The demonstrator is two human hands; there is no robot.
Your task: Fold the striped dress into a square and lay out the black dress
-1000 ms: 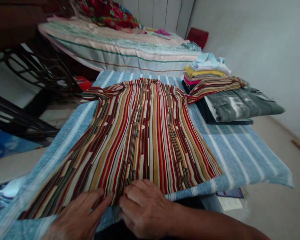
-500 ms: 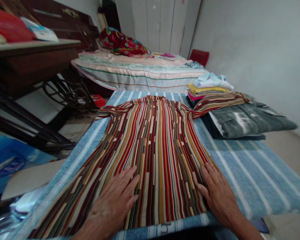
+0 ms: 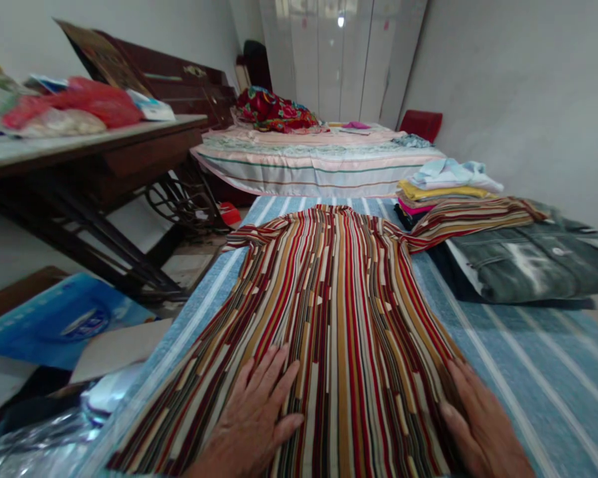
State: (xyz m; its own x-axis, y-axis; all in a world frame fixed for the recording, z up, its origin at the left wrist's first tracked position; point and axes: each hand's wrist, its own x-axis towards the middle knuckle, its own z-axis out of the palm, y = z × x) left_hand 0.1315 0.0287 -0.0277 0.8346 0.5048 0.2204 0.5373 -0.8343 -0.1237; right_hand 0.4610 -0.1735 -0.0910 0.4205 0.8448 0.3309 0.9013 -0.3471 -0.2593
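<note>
A long striped garment [image 3: 323,318] in red, tan, cream and black lies spread face down or face up, I cannot tell which, with its collar at the far end. My left hand [image 3: 259,405] rests flat on its lower middle, fingers spread. Along the right edge lies my right hand [image 3: 478,415], its fingers stretched out, partly on the cloth. One sleeve reaches left; the other [image 3: 473,218] runs right over the folded clothes. Beneath everything is a blue cover with white stripes [image 3: 508,352].
At right sit folded grey-green denim [image 3: 543,259] and a stack of folded clothes [image 3: 448,182]. A bed [image 3: 319,156] stands behind. On the left are a sewing machine table [image 3: 154,136] with red bags, a blue package [image 3: 74,318] and clear plastic [image 3: 44,438].
The view has tilted up and turned left, so the scene sits lower and further right. Both hands remain flat on the striped garment; it looks unchanged.
</note>
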